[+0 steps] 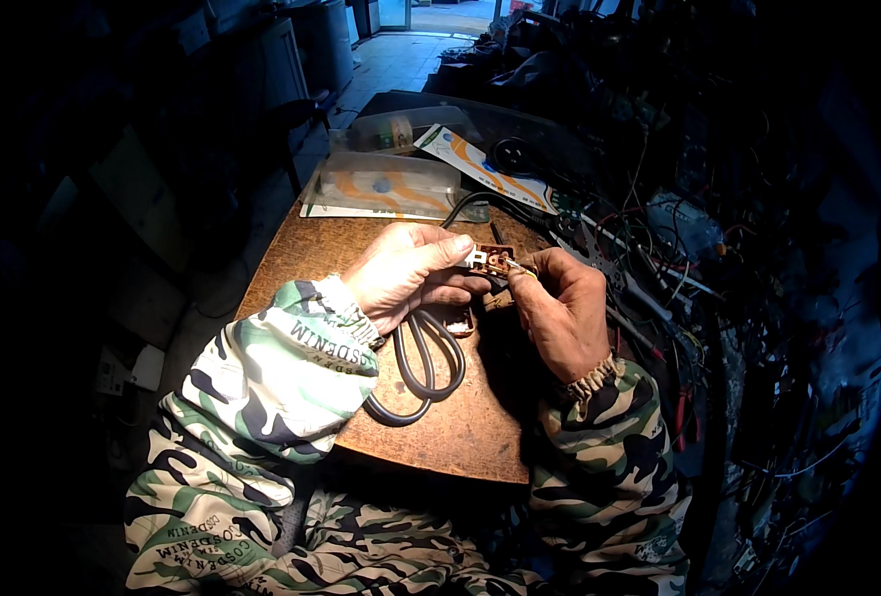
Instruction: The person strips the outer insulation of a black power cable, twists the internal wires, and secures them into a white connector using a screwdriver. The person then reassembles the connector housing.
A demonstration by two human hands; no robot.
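My left hand point(393, 273) grips a small opened electrical housing point(490, 260), reddish brown with a white piece and coppery metal parts inside. The thumb presses on its left end, with the fingers beneath. At the housing's right end, my right hand point(572, 303) is closed in a pinch. A small light-coloured tip shows by its fingertips, but what it belongs to is too small to tell. Below my left hand a thick black cable point(429, 370) lies in loops on the wooden table point(460, 432). A small reddish piece with white in it point(458, 323) rests beside the cable, partly hidden.
Clear plastic packages point(391, 171) and a white and orange printed card point(480, 164) lie at the table's far side. More black cable point(510, 156) is coiled there. Tangled wires and tools, including a red-handled one point(687, 417), crowd the right side.
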